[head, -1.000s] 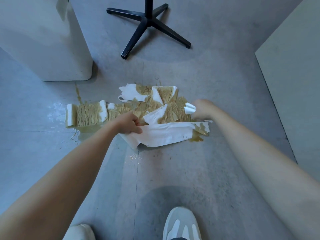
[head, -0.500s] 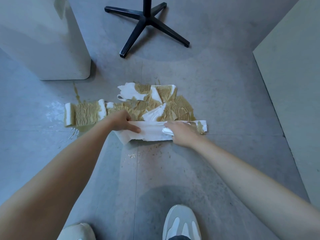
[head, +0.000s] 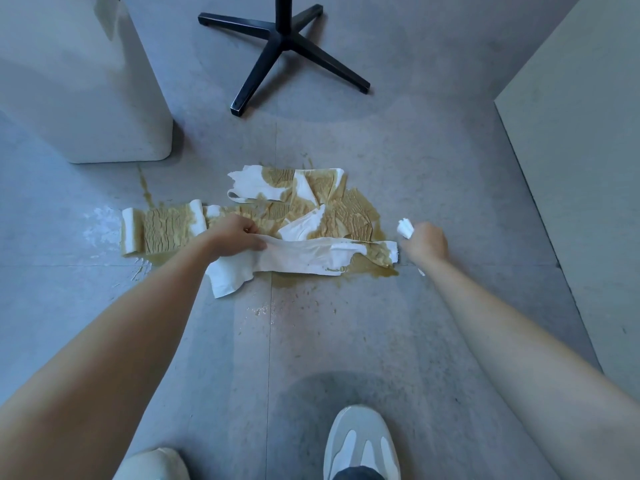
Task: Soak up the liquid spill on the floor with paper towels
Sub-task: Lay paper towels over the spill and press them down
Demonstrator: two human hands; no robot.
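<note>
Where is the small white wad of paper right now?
In the head view, the small white wad sticks out of the right hand, just right of the soaked paper towels.

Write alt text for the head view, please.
A person's left hand holds a white paper towel strip over a brown spill on the grey floor; the right hand grips a paper wad. Soaked towels lie beyond.

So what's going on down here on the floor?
A person is soaking up a brown spill on the floor with paper towels. The left hand pinches a mostly white strip laid along the puddle's near edge; the right hand grips a small white wad. Towels behind are soaked brown, and bare liquid shows by the strip's right end.
</note>
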